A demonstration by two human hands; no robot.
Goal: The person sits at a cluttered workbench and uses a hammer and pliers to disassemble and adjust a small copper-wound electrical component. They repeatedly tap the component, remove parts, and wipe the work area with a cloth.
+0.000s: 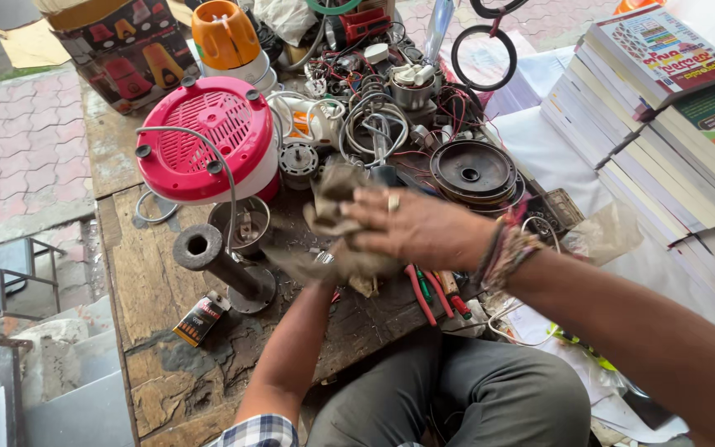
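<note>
Both my hands are bunched around a dirty grey-brown rag (pixel 330 197) over the middle of a worn wooden workbench (pixel 149 281). My right hand (pixel 415 228), with a ring and thread bracelets at the wrist, lies on top of the rag. My left hand (pixel 343 266) is mostly hidden under the cloth and grips it from below. A small metal part shows between the hands, too covered to identify.
A pink and white appliance base (pixel 207 136) lies upside down at left, beside a metal cup (pixel 240 225) and a dark iron pipe stand (pixel 218 263). Wires, motor parts and a black disc (pixel 472 171) crowd the back. Red-handled pliers (pixel 428 291) lie near. Stacked books (pixel 664 124) stand at right.
</note>
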